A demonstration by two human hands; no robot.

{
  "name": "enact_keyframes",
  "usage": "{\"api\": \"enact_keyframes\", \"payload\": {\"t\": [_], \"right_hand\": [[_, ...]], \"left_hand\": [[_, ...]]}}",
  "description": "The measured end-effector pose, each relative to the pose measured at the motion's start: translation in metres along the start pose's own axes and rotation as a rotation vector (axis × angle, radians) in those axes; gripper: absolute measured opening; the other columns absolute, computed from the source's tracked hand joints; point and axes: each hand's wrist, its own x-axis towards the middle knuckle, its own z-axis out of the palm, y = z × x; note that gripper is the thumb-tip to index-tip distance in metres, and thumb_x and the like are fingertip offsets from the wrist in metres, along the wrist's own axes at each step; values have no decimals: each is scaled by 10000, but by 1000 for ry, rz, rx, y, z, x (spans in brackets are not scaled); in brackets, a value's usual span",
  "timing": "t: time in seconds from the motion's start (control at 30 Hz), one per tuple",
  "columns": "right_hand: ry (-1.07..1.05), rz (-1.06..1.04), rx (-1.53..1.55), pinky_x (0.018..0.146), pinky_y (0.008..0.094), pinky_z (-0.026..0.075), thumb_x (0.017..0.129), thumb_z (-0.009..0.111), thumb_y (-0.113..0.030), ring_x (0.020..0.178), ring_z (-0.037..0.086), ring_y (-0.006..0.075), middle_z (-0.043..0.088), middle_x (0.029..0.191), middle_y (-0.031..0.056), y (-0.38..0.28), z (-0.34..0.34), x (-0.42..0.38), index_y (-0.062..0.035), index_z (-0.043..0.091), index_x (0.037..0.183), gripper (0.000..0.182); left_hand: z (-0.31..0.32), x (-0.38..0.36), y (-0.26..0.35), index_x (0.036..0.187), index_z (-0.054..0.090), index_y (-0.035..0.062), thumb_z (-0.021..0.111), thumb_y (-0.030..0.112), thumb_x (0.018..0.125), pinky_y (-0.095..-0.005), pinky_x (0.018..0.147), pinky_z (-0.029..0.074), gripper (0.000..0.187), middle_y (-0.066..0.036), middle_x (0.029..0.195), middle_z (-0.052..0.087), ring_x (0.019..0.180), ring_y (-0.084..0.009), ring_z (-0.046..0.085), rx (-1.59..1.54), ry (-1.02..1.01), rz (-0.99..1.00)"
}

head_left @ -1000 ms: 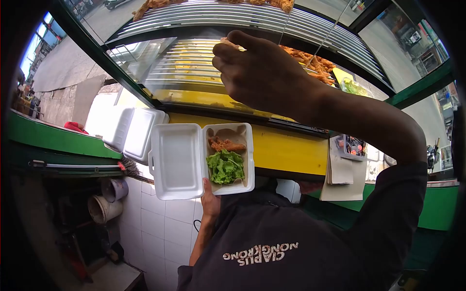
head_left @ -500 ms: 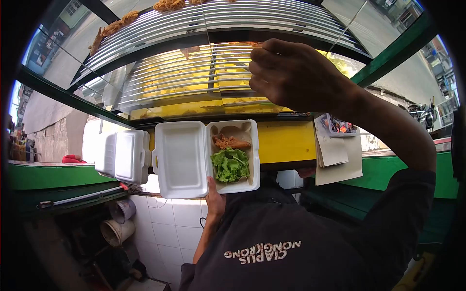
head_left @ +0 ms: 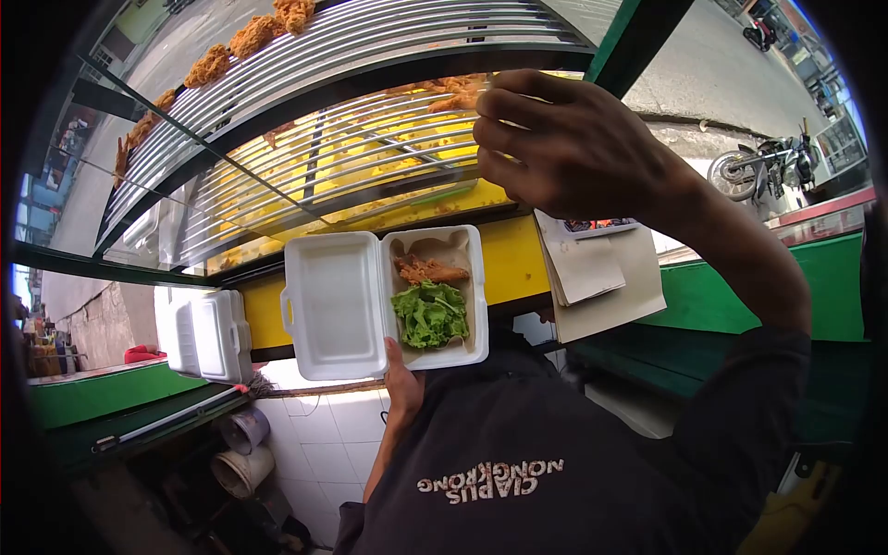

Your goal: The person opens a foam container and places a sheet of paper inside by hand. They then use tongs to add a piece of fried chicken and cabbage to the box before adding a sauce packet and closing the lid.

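My left hand point(head_left: 402, 381) supports a white foam takeaway box point(head_left: 335, 305) at its lower edge, the thumb showing over the rim. The box lies open. Its right half has a brown paper lining point(head_left: 428, 248), a piece of fried chicken point(head_left: 430, 270) and green lettuce point(head_left: 430, 314). My right hand point(head_left: 546, 139) is raised at the slatted display rack, fingers curled together. Fried chicken pieces point(head_left: 453, 92) on the lower rack level appear right beside its fingertips. Whether the fingers grip one is hidden.
More fried chicken point(head_left: 254, 37) lines the upper rack point(head_left: 388, 55). Closed foam boxes point(head_left: 217, 338) are stacked at left. Brown paper sheets point(head_left: 610, 296) lie right of the yellow counter point(head_left: 513, 264). Green posts point(head_left: 638, 42) frame the stall; buckets point(head_left: 242, 470) stand below at left.
The view has turned, so rack and counter look tilted and the paper sheets sit further left. More chicken shows beside my right hand, which stays raised. My left hand still holds the box.
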Motion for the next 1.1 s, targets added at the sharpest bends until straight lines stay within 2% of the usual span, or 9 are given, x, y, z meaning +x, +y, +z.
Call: {"api": "enact_keyframes", "payload": {"t": [0.17,0.23,0.37,0.5,0.6,0.7,0.87,0.97,1.1], "right_hand": [[-79,264,548,668,360,522,807,679,-121,770,657,207,627,800,80,10,-50,-51,-45,610,733,127],[-190,680,712,668,374,511,828,653,-108,722,652,248,650,774,105,14,-53,-87,-12,658,794,102],[-539,1099,795,735,397,512,864,606,-120,788,664,328,688,855,191,28,-14,-169,21,697,915,176],[-951,1136,707,942,400,478,842,543,-23,1076,606,367,638,1126,233,9,64,-229,12,626,1151,322],[-676,973,618,971,413,467,778,508,48,1090,588,372,615,1163,230,-24,137,-286,17,543,1247,471],[-814,960,548,925,415,489,775,515,57,1060,599,359,625,1130,224,-29,144,-278,1,556,1215,446],[-783,919,445,716,429,532,844,545,-81,796,673,339,684,813,140,-26,131,-268,-94,683,911,153],[-710,1020,526,769,424,524,844,542,-71,835,665,346,689,885,181,-19,87,-237,-71,709,965,206],[-173,748,963,858,363,511,763,693,1,967,633,264,703,982,80,-30,44,-212,-81,716,987,240]], "left_hand": [[31,-4,-10,1448,300,18,335,540,1004,-421,1039,418,687,-139,1398,443,1258,-282,476,20,-1,27],[35,1,-26,1455,287,18,333,533,1006,-433,1052,408,684,-144,1406,436,1272,-292,465,-3,-27,21],[56,1,-48,1463,270,20,325,529,1008,-442,1076,385,686,-150,1421,416,1289,-302,446,-31,-56,36],[82,-1,-65,1464,267,20,316,528,1010,-439,1087,370,684,-149,1435,397,1296,-299,439,-59,-76,58],[97,-3,-81,1460,279,18,310,530,1011,-433,1087,367,681,-148,1430,407,1298,-289,437,-61,-76,98],[109,-8,-90,1453,294,12,305,534,1011,-425,1087,365,684,-144,1423,419,1301,-280,433,-56,-44,120],[121,-12,-99,1410,356,-15,301,460,1039,-332,1024,408,606,-107,1361,476,1210,-198,505,-168,-7,139],[126,-13,-97,1413,357,-6,305,462,1038,-327,1031,401,602,-100,1362,476,1222,-188,494,-172,-28,140],[129,-12,-96,1416,352,-4,308,455,1040,-334,1036,400,596,-100,1374,465,1234,-190,486,-163,0,173]]}}
